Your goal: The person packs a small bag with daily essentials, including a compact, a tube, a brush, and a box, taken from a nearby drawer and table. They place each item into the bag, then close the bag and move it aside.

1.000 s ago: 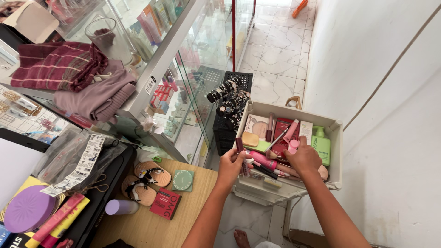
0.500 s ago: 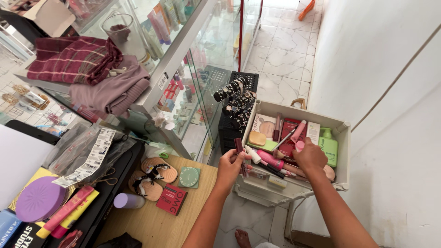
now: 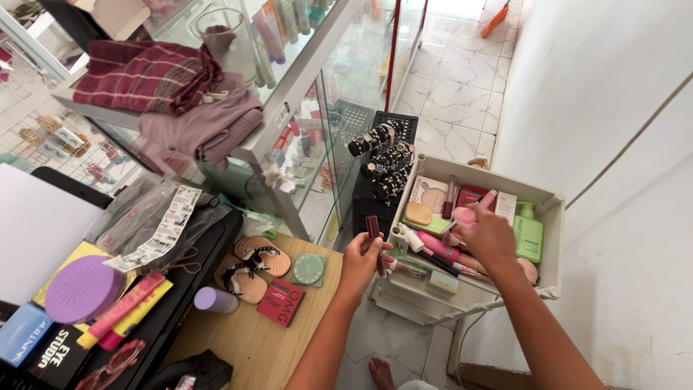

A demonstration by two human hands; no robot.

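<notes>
My left hand (image 3: 363, 258) gripped a dark maroon lip-gloss tube (image 3: 374, 238), fingers wrapped tight round its lower half, the cap standing upright above my knuckles. It hung just off the near-left corner of the white cart tray (image 3: 551, 238), at about nine o'clock from the clutter inside. My right hand (image 3: 487, 235) reached over the middle of that tray, fingers curled round a small pink round-capped item (image 3: 463, 216) that showed at its eleven o'clock edge; how firm the hold was I could not tell, since the back of the hand covered most of it.

Inside the tray, a green pump bottle (image 3: 528, 231) lay at three o'clock from my right hand, close by the right wall. A peach compact (image 3: 418, 213) sat at ten o'clock from it, and a bright pink tube (image 3: 435, 245) lay slanted between my two hands, with several thin pencils just beside it.

At twelve o'clock from my left hand a black crate (image 3: 364, 206) stood against the tray, with studded black bands (image 3: 382, 155) piled on top. At eight o'clock lay the wooden table (image 3: 245, 347), carrying a round green compact (image 3: 308, 269), a red box (image 3: 281, 302), a pair of sandals (image 3: 253, 266) and a lilac bottle (image 3: 214, 300) lying on its side.
</notes>
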